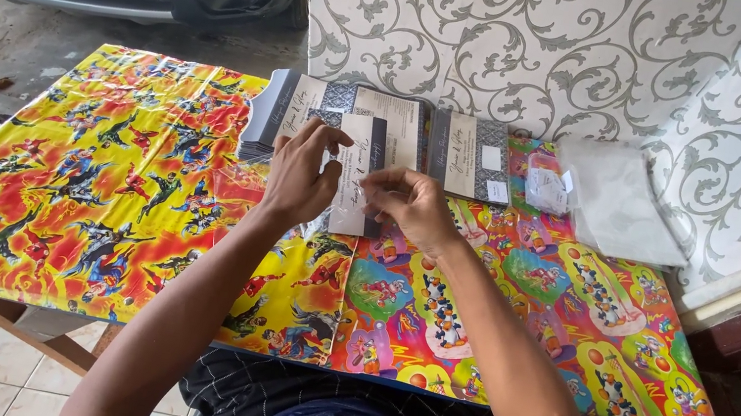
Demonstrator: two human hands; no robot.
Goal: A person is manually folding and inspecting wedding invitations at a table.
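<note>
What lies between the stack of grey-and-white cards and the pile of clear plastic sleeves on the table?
In the head view, another grey-and-white card pile and a small clear packet lie between the stack and the sleeves.

grey-and-white card (355, 170) upright, slightly tilted, pinched between left hand (298, 176) and right hand (411, 207), clear sleeve partly over it.
</note>
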